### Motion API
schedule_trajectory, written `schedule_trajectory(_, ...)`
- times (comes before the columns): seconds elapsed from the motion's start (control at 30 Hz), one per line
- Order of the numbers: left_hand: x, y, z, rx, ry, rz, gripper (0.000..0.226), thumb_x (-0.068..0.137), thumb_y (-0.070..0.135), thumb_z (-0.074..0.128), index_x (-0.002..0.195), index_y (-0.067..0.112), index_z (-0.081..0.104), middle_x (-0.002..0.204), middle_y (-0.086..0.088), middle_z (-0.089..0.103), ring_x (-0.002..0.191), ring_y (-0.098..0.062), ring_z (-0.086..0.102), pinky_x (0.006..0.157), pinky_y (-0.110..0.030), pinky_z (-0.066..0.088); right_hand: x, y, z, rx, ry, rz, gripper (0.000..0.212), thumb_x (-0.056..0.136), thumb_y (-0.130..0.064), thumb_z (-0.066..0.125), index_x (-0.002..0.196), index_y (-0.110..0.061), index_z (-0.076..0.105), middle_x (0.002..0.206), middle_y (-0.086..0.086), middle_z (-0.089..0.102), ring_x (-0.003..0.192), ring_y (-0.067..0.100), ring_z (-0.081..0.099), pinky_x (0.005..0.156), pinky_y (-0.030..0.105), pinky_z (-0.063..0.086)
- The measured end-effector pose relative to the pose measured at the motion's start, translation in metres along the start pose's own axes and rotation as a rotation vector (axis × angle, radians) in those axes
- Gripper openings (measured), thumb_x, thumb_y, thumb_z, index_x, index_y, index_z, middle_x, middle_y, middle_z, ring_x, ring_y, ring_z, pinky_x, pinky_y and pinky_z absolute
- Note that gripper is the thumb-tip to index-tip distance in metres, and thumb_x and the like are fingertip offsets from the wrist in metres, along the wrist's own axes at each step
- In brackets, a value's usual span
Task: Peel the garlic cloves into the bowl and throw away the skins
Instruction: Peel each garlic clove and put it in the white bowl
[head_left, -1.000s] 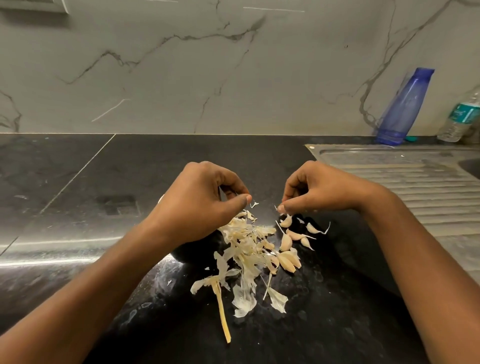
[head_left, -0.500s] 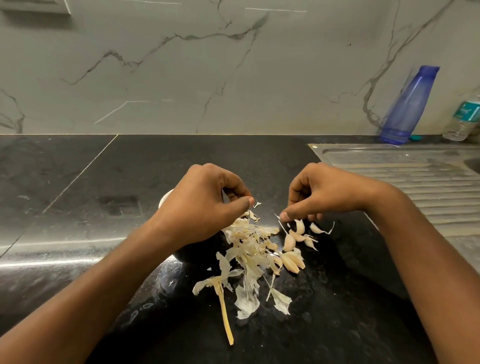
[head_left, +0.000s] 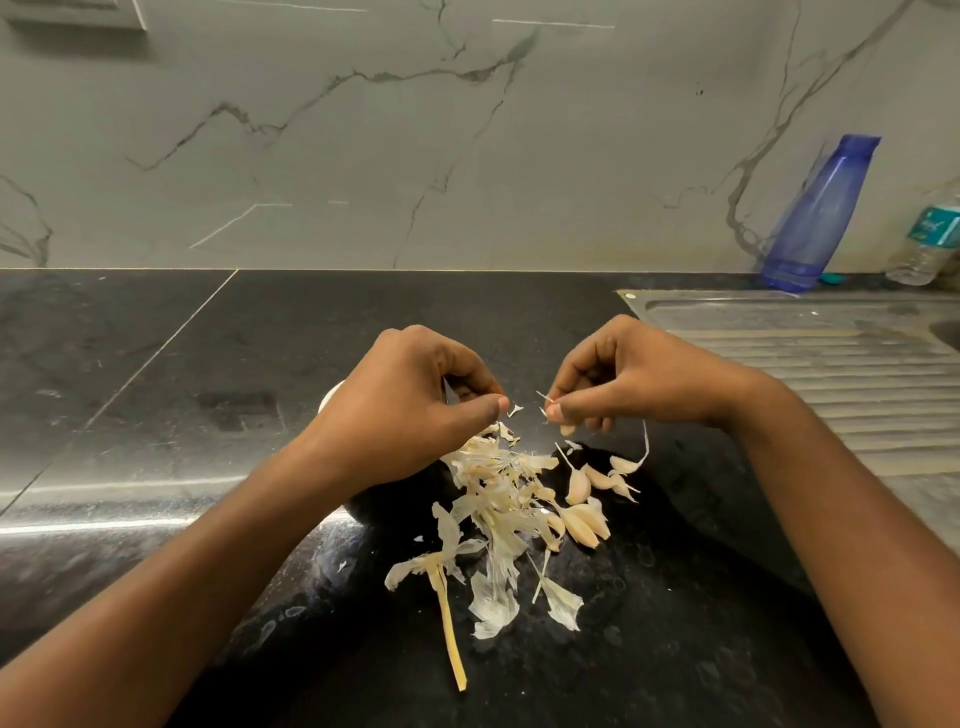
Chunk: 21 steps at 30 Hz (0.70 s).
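1. Raised since half a second ago: the right hand (head_left: 639, 382), which is lifted off the loose cloves (head_left: 584, 522) and brought nearer the left hand (head_left: 410, 415). Nothing else is seen to be shifted.
2. Step in hand, as judged: a fresh clove is picked and is about to be peeled. The next move calls for its papery tail to be caught by the left fingertips and stripped off. The bare clove is then to be dropped in the bowl (head_left: 328, 400).
3. Countertop (head_left: 675, 649): black and glossy; all task items are laid on it.
4. Left hand: fingers are curled and the thumb tip is pressed to the forefinger. Whether anything is pinched there cannot be told.
5. Right hand: clenched, with the held clove (head_left: 568, 430) pinched between thumb and forefinger. A thin tail is shown up-left of the thumb and a pale end below it.
6. Skins (head_left: 493, 499): heaped between the wrists, not yet thrown away, with a dry stem (head_left: 451, 634) at the near edge.
7. Loose cloves: several unpeeled ones are left just right of the skins.
8. Bowl: only a white rim edge is shown behind the left hand, so its contents are hidden.
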<state>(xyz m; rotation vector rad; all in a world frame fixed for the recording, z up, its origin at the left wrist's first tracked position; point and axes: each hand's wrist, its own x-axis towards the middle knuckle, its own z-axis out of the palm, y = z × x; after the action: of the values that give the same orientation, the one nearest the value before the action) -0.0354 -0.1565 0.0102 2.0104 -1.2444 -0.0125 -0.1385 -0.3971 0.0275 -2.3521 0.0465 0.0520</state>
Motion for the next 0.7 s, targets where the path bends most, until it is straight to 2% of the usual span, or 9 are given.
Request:
schedule_trajectory(0.1, 0.001, 0.000, -0.001, -0.061, -0.014, -0.013, 0.009, 0.091, 0.033, 0.079, 0.091, 0.024, 0.084, 0.073, 0.014, 0.076, 0.057, 0.002, 0.064, 0.052, -0.011, 0.045, 0.001, -0.004, 0.005, 0.116, 0.085, -0.093, 0.017, 0.090, -0.025, 0.081, 0.097, -0.010, 0.082, 0.086, 0.007, 0.080, 0.075, 0.020, 0.073, 0.069, 0.027, 0.063)
schedule_trajectory(0.17, 0.001, -0.002, -0.002, -0.109, -0.036, -0.048, 0.008, 0.090, 0.035, 0.079, 0.091, 0.027, 0.083, 0.075, 0.012, 0.078, 0.061, -0.005, 0.067, 0.056, -0.021, 0.054, 0.003, -0.006, 0.009, 0.187, 0.148, -0.148, 0.019, 0.090, -0.024, 0.080, 0.099, -0.007, 0.081, 0.085, 0.008, 0.079, 0.073, 0.020, 0.073, 0.068, 0.027, 0.062)
schedule_trajectory(0.23, 0.002, -0.003, -0.004, -0.182, -0.056, -0.100, 0.009, 0.090, 0.034, 0.079, 0.091, 0.026, 0.083, 0.078, 0.009, 0.079, 0.070, -0.011, 0.072, 0.071, -0.036, 0.064, 0.007, -0.006, 0.013, 0.239, 0.184, -0.186, 0.018, 0.092, -0.019, 0.078, 0.103, -0.005, 0.079, 0.085, 0.010, 0.079, 0.071, 0.022, 0.074, 0.066, 0.030, 0.064)
schedule_trajectory(0.3, 0.003, -0.005, -0.004, -0.221, -0.050, -0.123, 0.009, 0.090, 0.031, 0.079, 0.091, 0.023, 0.084, 0.080, 0.007, 0.080, 0.077, -0.016, 0.075, 0.081, -0.044, 0.065, 0.008, -0.007, 0.017, 0.273, 0.192, -0.214, 0.016, 0.094, -0.014, 0.076, 0.105, -0.002, 0.078, 0.086, 0.014, 0.079, 0.072, 0.027, 0.076, 0.067, 0.032, 0.065)
schedule_trajectory(0.37, 0.004, -0.007, -0.005, -0.210, -0.008, -0.114, 0.008, 0.089, 0.030, 0.080, 0.090, 0.022, 0.084, 0.078, 0.006, 0.079, 0.076, -0.016, 0.076, 0.078, -0.042, 0.065, 0.008, -0.008, 0.019, 0.299, 0.201, -0.242, 0.016, 0.095, -0.010, 0.075, 0.106, 0.001, 0.076, 0.088, 0.017, 0.079, 0.076, 0.032, 0.077, 0.069, 0.034, 0.066)
schedule_trajectory(0.47, 0.004, -0.007, -0.007, -0.217, 0.042, -0.107, 0.007, 0.089, 0.028, 0.081, 0.091, 0.022, 0.084, 0.071, 0.009, 0.077, 0.060, -0.005, 0.067, 0.057, -0.019, 0.053, 0.007, -0.009, 0.020, 0.326, 0.221, -0.262, 0.016, 0.093, -0.008, 0.076, 0.105, 0.003, 0.075, 0.089, 0.018, 0.079, 0.079, 0.033, 0.078, 0.072, 0.035, 0.067)
schedule_trajectory(0.5, 0.004, -0.007, -0.007, -0.242, 0.047, -0.101, 0.009, 0.089, 0.027, 0.081, 0.093, 0.020, 0.084, 0.070, 0.007, 0.076, 0.056, -0.004, 0.064, 0.055, -0.016, 0.049, 0.007, -0.010, 0.020, 0.328, 0.221, -0.268, 0.017, 0.092, -0.008, 0.077, 0.105, 0.003, 0.075, 0.090, 0.018, 0.079, 0.080, 0.032, 0.078, 0.072, 0.036, 0.067)
schedule_trajectory(0.6, 0.003, -0.006, -0.008, -0.301, 0.063, -0.068, 0.012, 0.089, 0.025, 0.080, 0.098, 0.017, 0.083, 0.075, 0.001, 0.078, 0.061, -0.014, 0.072, 0.055, -0.021, 0.055, 0.008, -0.011, 0.026, 0.348, 0.213, -0.269, 0.020, 0.091, -0.007, 0.078, 0.108, 0.003, 0.074, 0.092, 0.017, 0.080, 0.083, 0.033, 0.079, 0.074, 0.036, 0.067)
schedule_trajectory(0.7, 0.004, -0.008, -0.007, -0.351, 0.089, -0.049, 0.014, 0.091, 0.020, 0.078, 0.103, 0.013, 0.081, 0.084, -0.003, 0.080, 0.073, -0.020, 0.078, 0.066, -0.032, 0.065, 0.009, -0.012, 0.032, 0.368, 0.203, -0.269, 0.021, 0.092, -0.007, 0.077, 0.111, 0.002, 0.074, 0.095, 0.016, 0.080, 0.087, 0.033, 0.080, 0.078, 0.038, 0.067)
